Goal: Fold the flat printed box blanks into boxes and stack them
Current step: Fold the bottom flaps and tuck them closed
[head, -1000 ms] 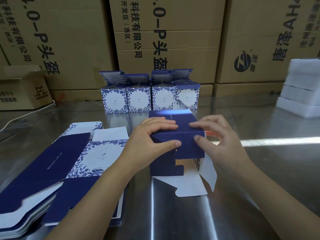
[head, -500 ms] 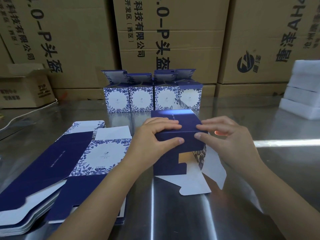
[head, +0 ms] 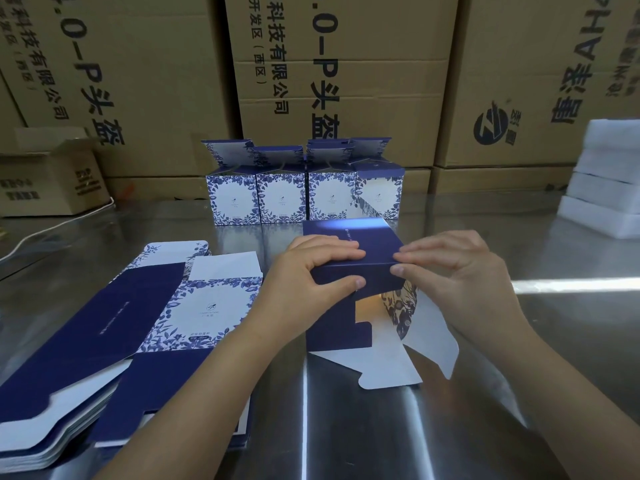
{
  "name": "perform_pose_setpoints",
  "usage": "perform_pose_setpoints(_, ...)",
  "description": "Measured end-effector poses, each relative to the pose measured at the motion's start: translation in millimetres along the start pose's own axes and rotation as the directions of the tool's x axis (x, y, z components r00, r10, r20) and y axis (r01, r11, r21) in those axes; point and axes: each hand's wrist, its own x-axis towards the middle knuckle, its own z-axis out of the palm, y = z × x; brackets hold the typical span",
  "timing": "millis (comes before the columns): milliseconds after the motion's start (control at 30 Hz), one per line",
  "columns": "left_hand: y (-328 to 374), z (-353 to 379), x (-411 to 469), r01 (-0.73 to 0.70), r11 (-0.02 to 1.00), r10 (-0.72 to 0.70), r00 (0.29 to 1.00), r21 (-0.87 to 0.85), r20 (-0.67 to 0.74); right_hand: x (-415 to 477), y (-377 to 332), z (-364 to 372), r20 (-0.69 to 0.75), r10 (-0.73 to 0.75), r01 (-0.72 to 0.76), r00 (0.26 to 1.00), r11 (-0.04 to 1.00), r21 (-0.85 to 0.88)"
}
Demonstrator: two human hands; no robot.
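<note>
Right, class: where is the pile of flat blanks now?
Head view: the pile of blanks lies on the table, left of the left hand, nearer than the folded boxes.

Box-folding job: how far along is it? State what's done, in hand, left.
Done: at least four folded boxes stand at the back, lids up. In hand: left hand and right hand grip a navy box, its near flaps unfolded. Left: the stack of flat blanks.

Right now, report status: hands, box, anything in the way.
Left hand, right hand both grip half-folded box. Near-end flaps open. Folded boxes behind, flat blanks to the left; nothing in the way.
</note>
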Motion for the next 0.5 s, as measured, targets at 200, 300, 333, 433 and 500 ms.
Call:
perform_pose_setpoints(200,-1.6,-0.5,-0.1,-0.012,1.000,0.012,1.000,-0.018,0.008,0.1,0.8,-2.3,0.012,-0.068,0.068,0.998,0.997,-0.039)
perform_pose_setpoints(300,-1.2,0.0,-0.2,-0.014,1.000,0.015,1.000,-0.025,0.010,1.4,0.8,-4.4,0.010,-0.103,0.104,0.995,0.993,-0.063)
perform_pose_setpoints(333,-1.1,0.2,-0.2,-0.016,1.000,0.017,1.000,-0.025,0.009,1.7,0.4,-4.7,0.009,-0.113,0.114,0.994,0.991,-0.072)
perform_pose_setpoints(433,-1.0,0.7,-0.4,-0.025,0.999,0.025,1.000,-0.022,0.003,2.6,-1.1,-4.8,0.011,-0.152,0.153,0.988,0.983,-0.101)
perform_pose_setpoints(500,-0.9,1.0,-0.3,-0.028,0.999,0.028,1.000,-0.023,0.000,2.9,-1.6,-5.1,0.016,-0.178,0.179,0.984,0.975,-0.135)
